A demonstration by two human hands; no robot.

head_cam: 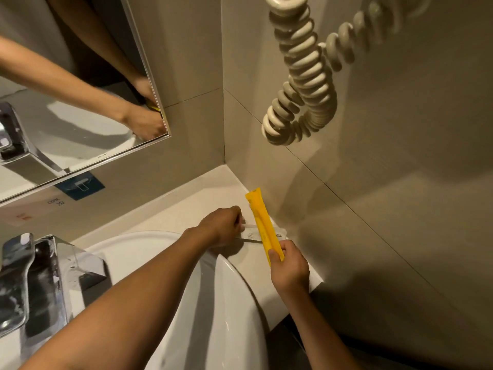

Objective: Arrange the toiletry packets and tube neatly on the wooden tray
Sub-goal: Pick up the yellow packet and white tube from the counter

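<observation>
Our right hand (pixel 289 265) is closed around the lower end of the yellow tube (pixel 262 225), holding it above the counter corner, while our left hand (pixel 224 227) pinches the white packets (pixel 277 233) lying there. We judge we are mid-gathering; no wooden tray shows, so next we must find it.

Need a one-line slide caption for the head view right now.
Right hand lifts a yellow packet while the left hand pinches a white packet on the counter beside the basin.
</observation>
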